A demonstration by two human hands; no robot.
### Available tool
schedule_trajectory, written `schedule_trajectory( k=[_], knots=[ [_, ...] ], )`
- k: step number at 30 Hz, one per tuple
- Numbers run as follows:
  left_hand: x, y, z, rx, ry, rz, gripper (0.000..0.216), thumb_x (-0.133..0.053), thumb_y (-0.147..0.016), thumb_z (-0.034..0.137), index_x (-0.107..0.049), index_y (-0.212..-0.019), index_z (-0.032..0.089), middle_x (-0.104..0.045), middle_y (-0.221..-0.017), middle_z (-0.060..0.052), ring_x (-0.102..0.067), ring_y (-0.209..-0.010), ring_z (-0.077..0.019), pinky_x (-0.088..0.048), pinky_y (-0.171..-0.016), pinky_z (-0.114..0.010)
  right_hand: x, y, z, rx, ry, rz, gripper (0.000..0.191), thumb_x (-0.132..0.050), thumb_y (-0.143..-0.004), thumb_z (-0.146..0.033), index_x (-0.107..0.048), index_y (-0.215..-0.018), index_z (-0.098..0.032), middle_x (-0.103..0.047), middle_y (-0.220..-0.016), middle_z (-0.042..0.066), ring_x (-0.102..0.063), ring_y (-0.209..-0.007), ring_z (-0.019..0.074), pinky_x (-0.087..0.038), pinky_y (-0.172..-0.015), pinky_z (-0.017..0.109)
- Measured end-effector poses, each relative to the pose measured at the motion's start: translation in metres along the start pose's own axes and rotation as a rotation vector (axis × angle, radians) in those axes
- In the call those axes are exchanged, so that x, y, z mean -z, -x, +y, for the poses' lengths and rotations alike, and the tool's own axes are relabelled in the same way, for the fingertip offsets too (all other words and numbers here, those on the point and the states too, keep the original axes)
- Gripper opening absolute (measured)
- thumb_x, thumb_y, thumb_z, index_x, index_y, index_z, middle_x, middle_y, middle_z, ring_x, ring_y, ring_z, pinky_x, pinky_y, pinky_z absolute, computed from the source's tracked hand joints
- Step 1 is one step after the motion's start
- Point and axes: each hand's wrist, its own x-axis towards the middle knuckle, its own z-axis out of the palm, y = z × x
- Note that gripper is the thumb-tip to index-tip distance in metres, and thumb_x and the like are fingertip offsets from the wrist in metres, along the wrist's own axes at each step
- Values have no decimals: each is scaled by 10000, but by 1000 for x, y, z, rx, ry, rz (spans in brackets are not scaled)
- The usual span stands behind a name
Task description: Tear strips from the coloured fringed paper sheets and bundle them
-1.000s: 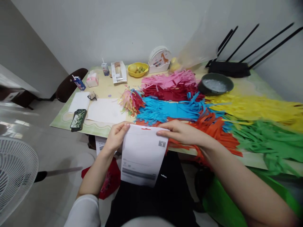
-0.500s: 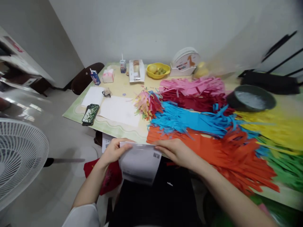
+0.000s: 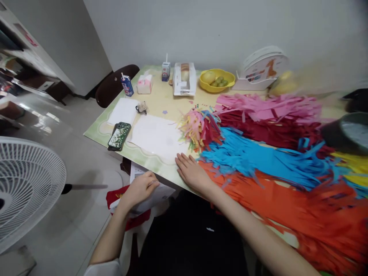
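Observation:
My left hand (image 3: 141, 189) is closed on a corner of a white printed sheet (image 3: 159, 197), which hangs below the table's front edge. Flat on the table by that edge lies my right hand (image 3: 194, 173), fingers stretched and empty. Its fingertips are at the lower right of a blank white paper (image 3: 156, 136). A tassel bundle of many-coloured strips (image 3: 199, 128) sits just beyond that hand. To its right are orange fringed strips (image 3: 273, 195) and blue fringed strips (image 3: 258, 155).
Two phones (image 3: 119, 135) lie stacked near the left corner. Drink cartons (image 3: 127, 85), a tissue pack (image 3: 144, 84), a bread bag (image 3: 184, 78) and a yellow fruit bowl (image 3: 216, 81) stand along the back. A white fan (image 3: 31, 191) is at left; a dark bowl (image 3: 347, 132) at right.
My right hand has let go of the printed sheet and moved onto the table, fingers flat. My left hand keeps the sheet, now lower and turned leftward. The view has shifted left.

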Motion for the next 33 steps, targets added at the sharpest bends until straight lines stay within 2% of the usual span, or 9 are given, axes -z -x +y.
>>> schedule_trajectory(
  k=[3,5,8,10,13,16,19,24,33],
  knots=[
    [2,-4,-9,18,-42,30,284,-445,-945,302,-686,-865,175,-613,-1067,-77,-616,-874,-175,-489,-849,-313,-7,27,-10,39,23,40,446,-343,-976,-183,-530,-1352,-32,-466,-1452,200,-421,-1365,330,-320,-1143,524],
    [3,-6,-15,-25,-99,63,250,-484,-926,268,-695,-832,171,-582,-1234,-107,-587,-1081,-226,-472,-962,-372,-11,41,-14,49,33,67,431,-349,-976,-178,-546,-1343,-70,-473,-1452,184,-442,-1354,316,-351,-1128,514],
    [1,-12,-29,-83,-225,112,242,-513,-902,218,-688,-748,153,-404,-1500,-119,-306,-1417,-336,-307,-1144,-522,-19,51,-15,57,31,123,412,-361,-979,-185,-561,-1326,-90,-497,-1437,174,-463,-1340,305,-378,-1110,513],
    [-3,-15,-41,-61,-278,127,247,-514,-896,207,-675,-719,143,-307,-1565,-115,-199,-1465,-361,-246,-1169,-574,-24,53,-12,71,8,172,399,-376,-981,-193,-564,-1319,-93,-517,-1423,169,-475,-1332,295,-384,-1106,512],
    [-8,-16,-56,-30,-290,139,235,-530,-883,201,-671,-704,143,-278,-1582,-105,-204,-1467,-361,-251,-1169,-584,-22,52,-8,85,-29,237,365,-418,-977,-210,-589,-1283,-107,-560,-1383,161,-515,-1294,287,-407,-1087,503],
    [-11,-16,-64,-54,-278,144,230,-530,-883,196,-681,-715,150,-281,-1583,-93,-219,-1466,-350,-255,-1169,-581,-9,36,-12,53,-62,259,286,-445,-968,-226,-669,-1115,-124,-668,-1210,161,-626,-1125,288,-478,-1002,489],
    [-10,-15,-65,-61,-269,136,239,-528,-889,202,-686,-719,145,-298,-1574,-115,-241,-1459,-348,-265,-1167,-572,0,-1,-25,52,-196,237,232,-441,-951,-190,-658,-1017,-141,-694,-1008,142,-662,-936,262,-545,-871,436],
    [-9,-15,-61,-42,-272,127,209,-548,-870,166,-689,-719,134,-299,-1570,-133,-243,-1455,-362,-264,-1161,-583,-13,-63,-56,113,-475,314,340,-430,-860,-50,-519,-1182,-111,-593,-1140,166,-567,-1116,258,-508,-964,403],
    [-4,-13,-61,-30,-174,125,196,-563,-875,182,-719,-771,124,-316,-1557,-153,-247,-1459,-334,-248,-1186,-528,-33,-70,-70,90,-507,299,350,-362,-868,-31,-502,-1164,-158,-555,-1088,150,-553,-1051,262,-504,-930,444]
  ],
)
